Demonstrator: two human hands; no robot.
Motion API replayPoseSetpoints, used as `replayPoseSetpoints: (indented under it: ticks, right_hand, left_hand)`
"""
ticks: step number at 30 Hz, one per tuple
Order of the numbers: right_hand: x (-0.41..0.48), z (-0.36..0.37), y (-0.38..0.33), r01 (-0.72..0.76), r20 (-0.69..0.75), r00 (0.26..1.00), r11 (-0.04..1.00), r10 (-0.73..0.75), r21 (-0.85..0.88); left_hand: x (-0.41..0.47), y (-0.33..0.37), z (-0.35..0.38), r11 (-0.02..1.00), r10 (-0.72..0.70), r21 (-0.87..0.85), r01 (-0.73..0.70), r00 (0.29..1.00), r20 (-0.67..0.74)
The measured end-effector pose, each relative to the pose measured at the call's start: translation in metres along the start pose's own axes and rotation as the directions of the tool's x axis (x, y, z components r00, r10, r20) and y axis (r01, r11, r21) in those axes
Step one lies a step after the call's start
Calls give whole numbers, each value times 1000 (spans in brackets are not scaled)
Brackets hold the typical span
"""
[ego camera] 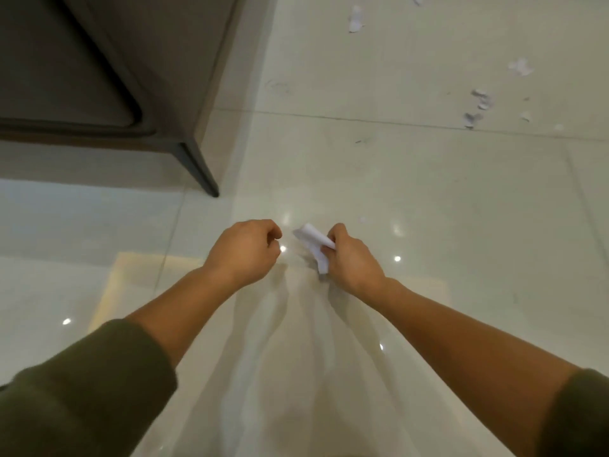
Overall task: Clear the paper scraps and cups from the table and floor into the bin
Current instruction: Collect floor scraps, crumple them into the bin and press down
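My right hand (352,258) is closed around a white paper scrap (313,242) that sticks out to the left of the fingers. My left hand (245,250) is close beside it with fingers curled shut, and seems to pinch the rim of a thin clear plastic bag (283,357) that hangs down between my forearms. More white paper scraps lie on the glossy floor at the far right: one piece (356,19) near the top, a cluster (479,107) lower down, and another (520,67) between them. No bin or cup is in view.
A dark grey piece of furniture (99,77) fills the upper left, and its slanted leg (201,173) reaches the floor just left of my hands. Pale shiny floor tiles (428,192) stretch ahead and to the right.
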State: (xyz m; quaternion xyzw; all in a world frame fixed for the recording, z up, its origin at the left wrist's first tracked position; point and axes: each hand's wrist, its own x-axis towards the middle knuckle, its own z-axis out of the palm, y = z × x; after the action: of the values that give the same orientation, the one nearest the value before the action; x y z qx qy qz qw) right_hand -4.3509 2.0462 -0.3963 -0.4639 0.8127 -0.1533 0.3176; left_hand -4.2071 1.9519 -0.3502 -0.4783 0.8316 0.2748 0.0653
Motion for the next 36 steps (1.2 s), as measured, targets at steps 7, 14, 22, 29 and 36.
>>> replayPoseSetpoints:
  ticks: [7,14,22,29,36]
  right_hand:
    - [-27,-50,70,-131,-137,982,991,131,4]
    - [-48,-86,101,-305,-197,927,947,319,101]
    - [-61,-168,82,-393,-280,874,917,397,71]
    - [-47,-261,39,-463,-298,837,884,458,59]
    - [41,-304,115,-393,-257,881,917,397,71]
  left_hand:
    - [68,81,73,965,255,36,-260,962,99]
    - [104,109,109,791,439,408,-456,888,140]
    - [89,124,61,756,434,425,-497,868,242]
    - [96,188,-48,863,469,109,-494,862,193]
    - [154,260,-50,906,418,28,-422,905,82]
